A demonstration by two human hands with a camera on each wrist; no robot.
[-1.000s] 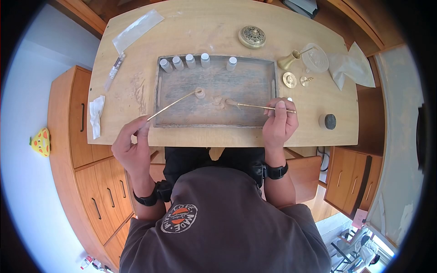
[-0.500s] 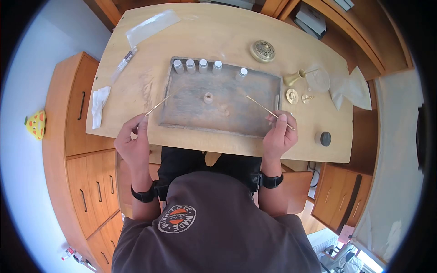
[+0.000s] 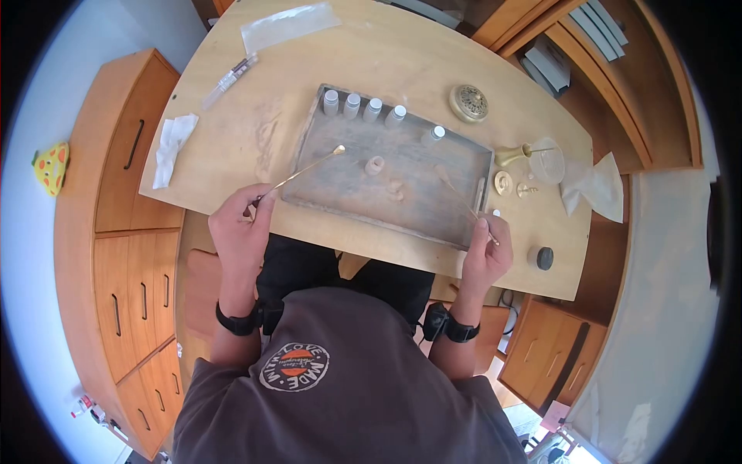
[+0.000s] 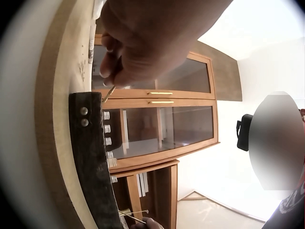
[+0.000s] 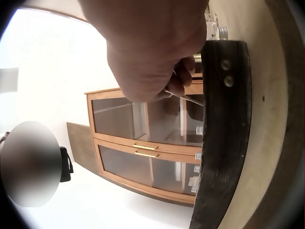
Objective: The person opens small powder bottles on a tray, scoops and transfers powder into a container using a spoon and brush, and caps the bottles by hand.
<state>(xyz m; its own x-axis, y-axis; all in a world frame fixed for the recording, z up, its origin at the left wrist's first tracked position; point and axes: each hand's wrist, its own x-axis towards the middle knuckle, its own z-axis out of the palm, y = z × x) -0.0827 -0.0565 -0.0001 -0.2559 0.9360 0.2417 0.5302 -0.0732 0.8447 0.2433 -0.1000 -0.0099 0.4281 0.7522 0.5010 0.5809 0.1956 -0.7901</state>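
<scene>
In the head view, my left hand (image 3: 241, 224) pinches a slender golden spoon (image 3: 305, 169) by its handle, its small bowl over the left half of a dark wooden tray (image 3: 348, 203). My right hand (image 3: 488, 251) pinches a thin brass-handled tool (image 3: 473, 214), whose blurred, brownish brush-like end points over the tray's right part. Between the two tools stands a small open jar (image 3: 374, 165), dusted with brown powder. Just beside it lies a small patch of brown powder (image 3: 396, 190). Both wrist views show the hands close over the tray's ends.
Several white-capped vials (image 3: 372, 109) stand along the tray's back edge. Right of it are a pierced brass burner (image 3: 468, 103), a brass vase (image 3: 512, 154), brass discs (image 3: 503, 183) and a dark-lidded jar (image 3: 542, 257). Tissue (image 3: 175, 148) and a clear sleeve (image 3: 290, 24) lie left.
The spoon has left the open jar and moved left of it. The brush-like tool has lifted off the powder and swung right. The head view has turned.
</scene>
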